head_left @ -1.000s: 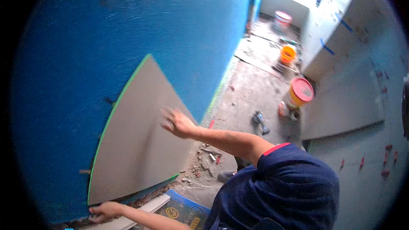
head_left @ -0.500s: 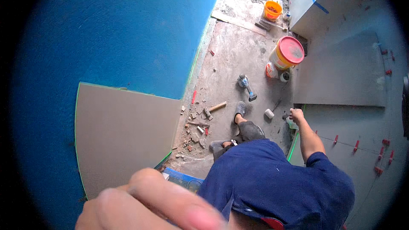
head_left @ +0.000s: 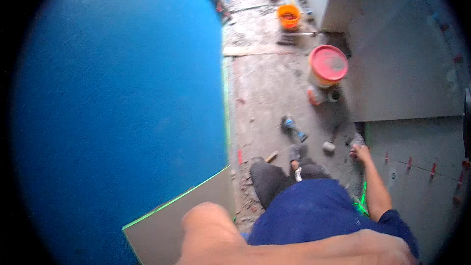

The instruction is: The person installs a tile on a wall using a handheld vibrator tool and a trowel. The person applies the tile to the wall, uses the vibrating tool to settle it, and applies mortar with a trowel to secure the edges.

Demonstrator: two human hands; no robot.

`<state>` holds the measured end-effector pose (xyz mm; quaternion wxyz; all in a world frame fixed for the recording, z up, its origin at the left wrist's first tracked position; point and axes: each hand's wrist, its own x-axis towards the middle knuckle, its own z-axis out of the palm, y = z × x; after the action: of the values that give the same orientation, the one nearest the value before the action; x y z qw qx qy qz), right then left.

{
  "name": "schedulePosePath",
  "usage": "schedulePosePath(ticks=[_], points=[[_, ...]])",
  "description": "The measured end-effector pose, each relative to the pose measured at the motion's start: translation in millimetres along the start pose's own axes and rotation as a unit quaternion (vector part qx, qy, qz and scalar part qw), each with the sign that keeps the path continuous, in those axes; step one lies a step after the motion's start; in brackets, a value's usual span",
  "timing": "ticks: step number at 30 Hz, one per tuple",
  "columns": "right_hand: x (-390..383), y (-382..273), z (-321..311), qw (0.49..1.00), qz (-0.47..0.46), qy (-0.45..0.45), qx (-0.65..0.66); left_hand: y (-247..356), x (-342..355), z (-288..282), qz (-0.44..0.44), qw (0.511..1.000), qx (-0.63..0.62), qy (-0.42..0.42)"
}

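My right arm reaches down beside the grey-tiled wall [head_left: 412,142] on the right. The fingers of my right hand [head_left: 362,153] are bent in at a pale greyish crumpled thing [head_left: 358,140], low by the floor; its kind is too blurred to tell. Very close to the camera, my left hand [head_left: 274,251] crosses the lower edge as a large blurred shape. Its fingers cannot be made out, nor whether anything is in them. Left of my right hand, a white-headed mallet [head_left: 328,146] lies on the floor.
A blue-and-grey power tool [head_left: 294,128] lies ahead of my foot. Beyond stand a red-lidded bucket [head_left: 327,65] and an orange bucket [head_left: 288,17]. Red wedges [head_left: 410,162] stick out of the tile joints. A blue wall [head_left: 122,93] with a grey tile [head_left: 169,225] bounds the left.
The view has swung and my legs are bent more deeply. My right hand has gone lower, to the pale thing near the floor. My left hand has shifted across the lower edge.
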<state>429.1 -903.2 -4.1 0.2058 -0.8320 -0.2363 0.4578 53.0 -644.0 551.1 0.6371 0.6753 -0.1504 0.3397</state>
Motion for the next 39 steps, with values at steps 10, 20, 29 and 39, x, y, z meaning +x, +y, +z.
schedulePosePath(ticks=[10,20,29,39], points=[[-187.7,76.3,110.9,0.837,0.305,0.187,0.414,-127.2,66.3,-25.2,-0.058,0.93,-0.291,-0.217],[-371.7,-15.7,425.1,0.668,0.531,0.231,0.467,-177.0,57.5,-56.9,-0.093,0.819,-0.448,-0.346],[-259.0,-110.7,450.1,0.886,0.364,0.031,0.286,-112.5,83.7,-181.2,-0.036,0.865,-0.361,-0.348],[-25.1,-82.8,244.0,0.788,0.293,0.178,0.512,-11.8,67.6,-351.4,0.077,0.961,-0.153,-0.216]])
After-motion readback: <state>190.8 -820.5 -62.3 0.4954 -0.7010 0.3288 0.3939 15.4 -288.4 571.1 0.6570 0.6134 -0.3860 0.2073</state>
